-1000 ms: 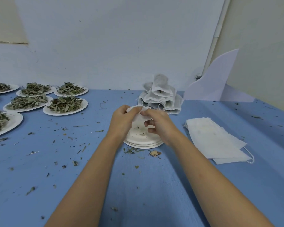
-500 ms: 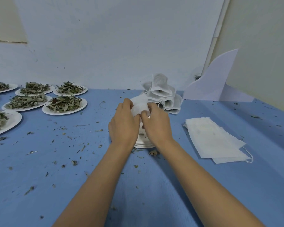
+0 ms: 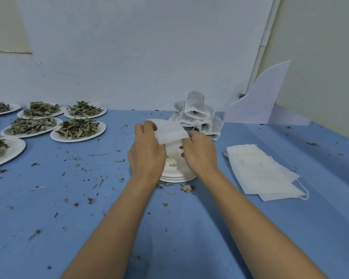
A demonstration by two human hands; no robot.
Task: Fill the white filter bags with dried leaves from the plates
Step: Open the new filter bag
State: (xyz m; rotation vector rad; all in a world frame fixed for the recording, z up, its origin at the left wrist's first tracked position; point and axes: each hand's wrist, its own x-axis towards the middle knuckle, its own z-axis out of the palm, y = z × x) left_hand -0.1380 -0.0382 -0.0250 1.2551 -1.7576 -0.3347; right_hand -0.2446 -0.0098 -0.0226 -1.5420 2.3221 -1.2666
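Head view: looks forward-down, close over table (image 3: 48,198).

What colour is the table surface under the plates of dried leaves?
Blue: the table shows plainly in the head view.

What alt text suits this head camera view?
The left hand and right hand hold a white filter bag over stacked paper plates on a blue table. Filled bags pile behind; plates of dried leaves sit left, flat bags right.
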